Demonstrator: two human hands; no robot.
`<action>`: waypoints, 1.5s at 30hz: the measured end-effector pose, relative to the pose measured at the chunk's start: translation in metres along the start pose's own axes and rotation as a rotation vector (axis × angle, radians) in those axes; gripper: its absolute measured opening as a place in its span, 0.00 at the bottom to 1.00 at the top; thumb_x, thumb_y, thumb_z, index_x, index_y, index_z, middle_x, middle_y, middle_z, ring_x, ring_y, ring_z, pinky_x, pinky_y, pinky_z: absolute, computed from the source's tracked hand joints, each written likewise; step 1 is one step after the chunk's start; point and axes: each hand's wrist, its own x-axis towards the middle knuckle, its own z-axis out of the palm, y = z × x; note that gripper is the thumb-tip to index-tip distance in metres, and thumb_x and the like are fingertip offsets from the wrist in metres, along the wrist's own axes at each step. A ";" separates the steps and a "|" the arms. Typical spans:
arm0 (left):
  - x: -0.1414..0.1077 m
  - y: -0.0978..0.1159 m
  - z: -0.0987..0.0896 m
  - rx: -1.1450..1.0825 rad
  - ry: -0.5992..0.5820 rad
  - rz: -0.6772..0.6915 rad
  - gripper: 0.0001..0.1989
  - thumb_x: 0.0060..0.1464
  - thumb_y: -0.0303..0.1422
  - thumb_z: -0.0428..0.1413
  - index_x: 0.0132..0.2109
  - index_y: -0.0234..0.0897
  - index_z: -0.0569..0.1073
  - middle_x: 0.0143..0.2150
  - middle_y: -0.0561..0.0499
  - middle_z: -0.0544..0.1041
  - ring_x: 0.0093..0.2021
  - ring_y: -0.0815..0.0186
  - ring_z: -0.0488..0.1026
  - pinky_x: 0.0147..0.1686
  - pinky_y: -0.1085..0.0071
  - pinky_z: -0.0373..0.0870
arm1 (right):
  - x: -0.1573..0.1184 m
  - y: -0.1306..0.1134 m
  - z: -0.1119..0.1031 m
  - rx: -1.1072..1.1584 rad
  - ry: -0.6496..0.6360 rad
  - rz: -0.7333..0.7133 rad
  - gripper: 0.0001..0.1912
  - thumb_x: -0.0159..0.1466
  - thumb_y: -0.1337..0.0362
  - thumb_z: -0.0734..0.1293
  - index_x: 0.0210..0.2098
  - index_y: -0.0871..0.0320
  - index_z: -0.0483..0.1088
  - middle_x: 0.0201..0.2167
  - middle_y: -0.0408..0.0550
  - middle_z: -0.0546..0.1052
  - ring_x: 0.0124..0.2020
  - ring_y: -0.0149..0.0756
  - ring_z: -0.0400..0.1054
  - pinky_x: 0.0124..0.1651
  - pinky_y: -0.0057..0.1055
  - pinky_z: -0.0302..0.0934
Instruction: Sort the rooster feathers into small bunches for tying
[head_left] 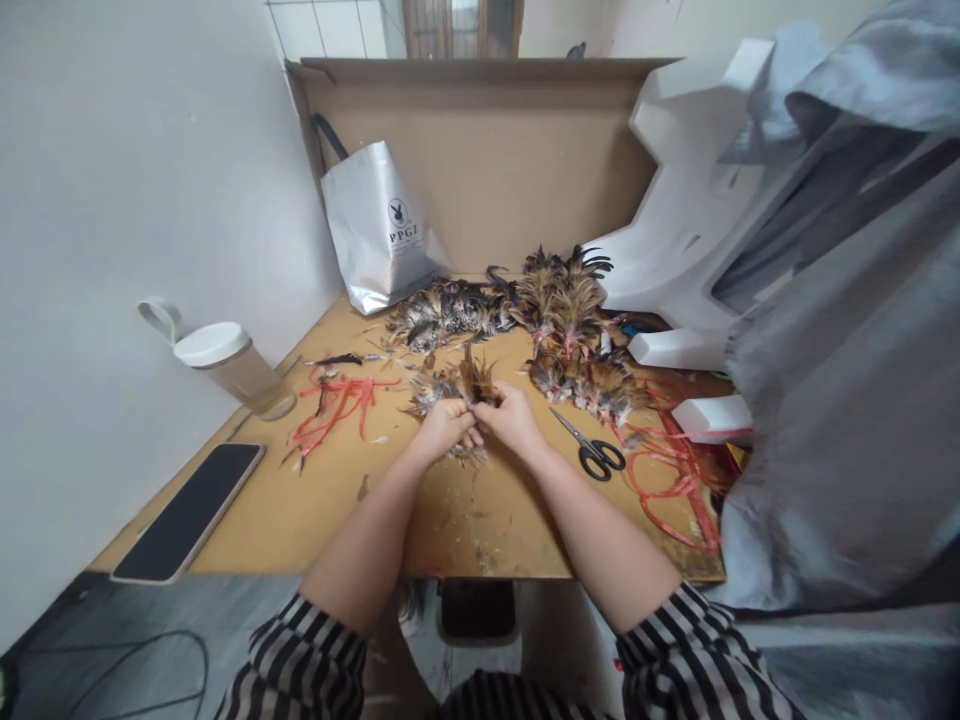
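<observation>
Both my hands meet over the middle of the brown work surface. My right hand [511, 418] pinches the base of a small upright bunch of brown and dark feathers [476, 375]. Touching it from the other side, my left hand [448, 428] has its fingers closed at the same base. Loose grey feathers [429, 388] lie just behind and under my hands. Tied bundles of brown feathers [581, 385] rest to the right, near black-handled scissors [600, 455]. A pile of dark and grey feathers [450, 310] is farther back.
Red plastic strips [337, 405] lie at the left, and more red strips [675, 490] at the right. A phone [191, 515], a lidded cup [244, 370] and a silver bag [379, 230] stand or lie leftward. White foam pieces [675, 210] and grey cloth [847, 400] border the right.
</observation>
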 end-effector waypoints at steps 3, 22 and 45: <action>0.000 0.000 0.002 -0.017 0.010 0.010 0.13 0.43 0.39 0.58 0.25 0.32 0.68 0.17 0.51 0.72 0.15 0.73 0.67 0.18 0.78 0.64 | 0.001 0.000 -0.001 -0.003 0.012 0.005 0.06 0.47 0.64 0.65 0.23 0.60 0.67 0.16 0.39 0.66 0.19 0.27 0.56 0.22 0.25 0.49; 0.004 -0.004 -0.004 -0.146 0.135 0.031 0.12 0.42 0.37 0.59 0.25 0.30 0.72 0.18 0.51 0.70 0.17 0.76 0.64 0.18 0.80 0.61 | 0.006 -0.010 -0.010 0.273 0.044 0.085 0.19 0.43 0.61 0.70 0.34 0.58 0.65 0.21 0.38 0.69 0.18 0.25 0.59 0.22 0.24 0.55; 0.004 -0.003 0.000 -0.300 0.143 0.045 0.15 0.37 0.38 0.63 0.28 0.29 0.73 0.26 0.47 0.75 0.21 0.75 0.68 0.22 0.79 0.64 | 0.001 -0.009 0.004 0.392 0.145 0.161 0.12 0.43 0.59 0.70 0.21 0.58 0.65 0.14 0.38 0.67 0.18 0.26 0.59 0.23 0.25 0.54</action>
